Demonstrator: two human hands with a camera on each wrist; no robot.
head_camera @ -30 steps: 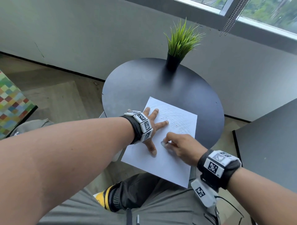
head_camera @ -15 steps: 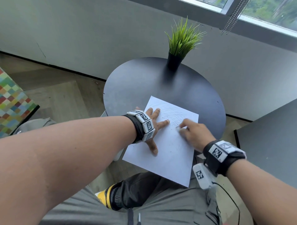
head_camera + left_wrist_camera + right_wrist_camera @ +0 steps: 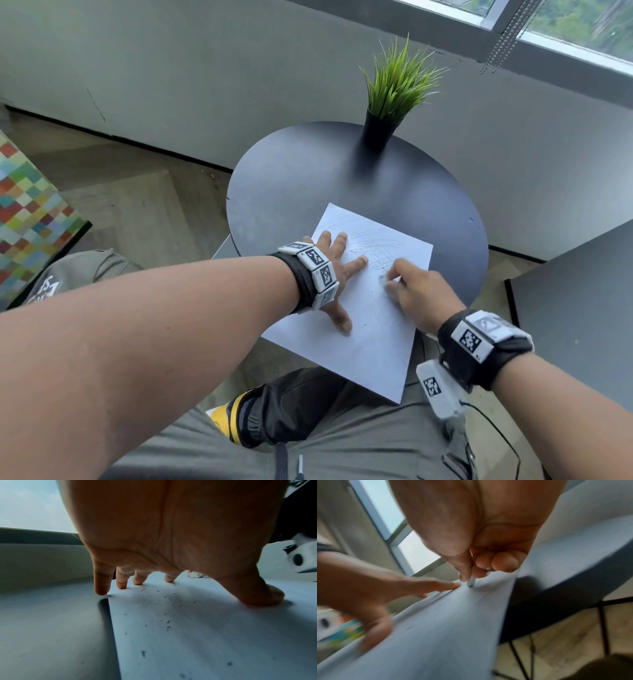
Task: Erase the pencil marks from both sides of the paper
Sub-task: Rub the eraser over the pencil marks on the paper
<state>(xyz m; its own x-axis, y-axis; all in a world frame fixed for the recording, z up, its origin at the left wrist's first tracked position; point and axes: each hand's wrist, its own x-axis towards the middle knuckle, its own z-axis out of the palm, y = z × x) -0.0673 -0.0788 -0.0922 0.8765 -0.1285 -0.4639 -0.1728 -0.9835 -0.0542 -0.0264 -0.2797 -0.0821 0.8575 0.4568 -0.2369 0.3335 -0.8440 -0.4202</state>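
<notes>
A white sheet of paper (image 3: 373, 325) with faint pencil marks near its far end lies on the round black table (image 3: 308, 178), its near end overhanging the edge. My left hand (image 3: 334, 270) presses flat on the sheet's left part, fingers spread straight (image 3: 171, 580). My right hand (image 3: 411, 291) pinches a small white eraser (image 3: 471, 582) between thumb and fingers, its tip touching the paper (image 3: 453, 628) just right of the left index finger. Dark eraser crumbs dot the paper (image 3: 188, 628) under my left palm. The right hand is motion-blurred.
A potted green grass plant (image 3: 394, 92) stands at the table's far edge. A second dark tabletop (image 3: 582, 301) lies to the right. A multicoloured checked cushion (image 3: 24, 205) sits on the left. My lap is below the paper's overhang.
My right hand with the eraser went from the sheet's middle up and right, then came back left toward the left index finger. The left hand stayed pressed on the paper.
</notes>
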